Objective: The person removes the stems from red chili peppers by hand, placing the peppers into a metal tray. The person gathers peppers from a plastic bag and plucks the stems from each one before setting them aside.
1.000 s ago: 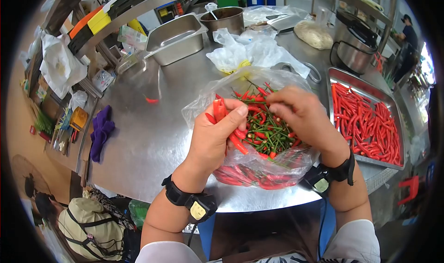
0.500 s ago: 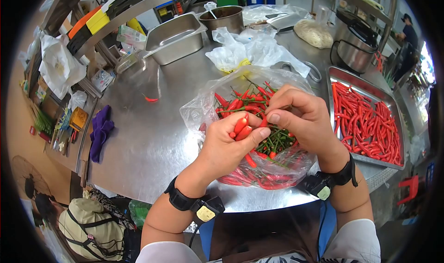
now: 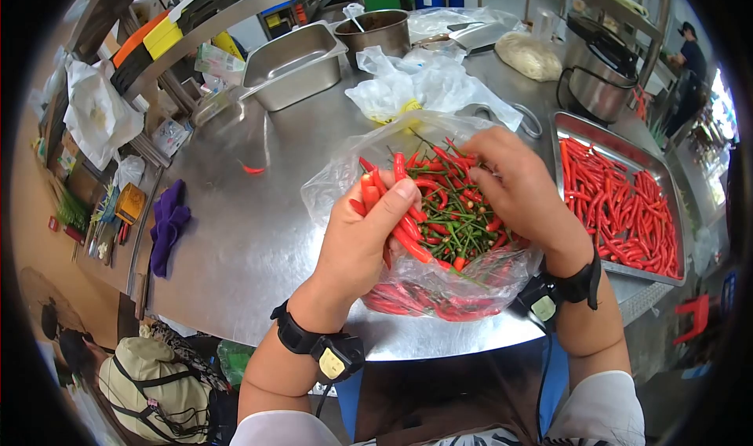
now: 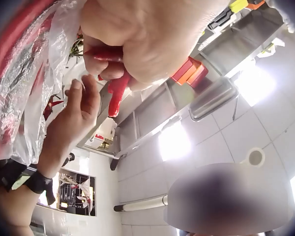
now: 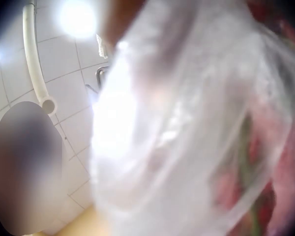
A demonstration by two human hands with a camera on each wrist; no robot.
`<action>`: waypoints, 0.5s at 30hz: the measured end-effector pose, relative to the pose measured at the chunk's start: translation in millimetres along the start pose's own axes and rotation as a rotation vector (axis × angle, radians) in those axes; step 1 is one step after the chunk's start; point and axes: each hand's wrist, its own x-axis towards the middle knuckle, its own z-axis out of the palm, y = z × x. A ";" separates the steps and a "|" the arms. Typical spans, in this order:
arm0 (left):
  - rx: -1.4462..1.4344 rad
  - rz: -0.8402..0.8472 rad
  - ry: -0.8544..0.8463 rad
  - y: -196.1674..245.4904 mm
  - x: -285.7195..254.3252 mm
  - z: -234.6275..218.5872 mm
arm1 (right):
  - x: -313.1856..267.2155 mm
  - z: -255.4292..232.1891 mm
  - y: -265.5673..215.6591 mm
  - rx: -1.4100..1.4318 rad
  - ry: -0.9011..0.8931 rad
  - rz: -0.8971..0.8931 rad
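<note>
In the head view a clear plastic bag (image 3: 329, 181) of red chillies with green stems (image 3: 463, 220) lies open on the steel table. At its left side my left hand (image 3: 357, 238) grips several red chillies (image 3: 370, 193), thumb pressed over them. My right hand (image 3: 522, 187) is over the bag's right side with bent fingers; its fingertips are partly hidden, and whether they pinch a chilli cannot be told. The left wrist view shows chillies (image 4: 119, 93) sticking out of the left fist. Blurred plastic (image 5: 187, 147) fills most of the right wrist view.
A metal tray (image 3: 620, 272) of red chillies stands to the right. Behind the bag are white plastic bags (image 3: 423, 81), scissors (image 3: 533, 120), a pot (image 3: 376, 34) and a steel pan (image 3: 294, 93). A purple cloth (image 3: 168, 226) and one loose chilli (image 3: 252, 170) lie left.
Half a second ago the hands met over the bag; now they are apart, the left turned upright with its chillies, the right moved back over the pile.
</note>
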 end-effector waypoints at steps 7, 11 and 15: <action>-0.282 -0.070 -0.122 0.9 2.5 0.6 | -7.3 21.5 -7.1 -0.238 -0.261 -0.020; -0.260 -0.076 -0.126 3.1 4.5 5.5 | -4.4 17.5 -5.3 -0.128 -0.282 0.028; -0.328 -0.094 -0.125 3.2 3.6 6.2 | -5.5 16.7 0.8 0.068 -0.260 0.104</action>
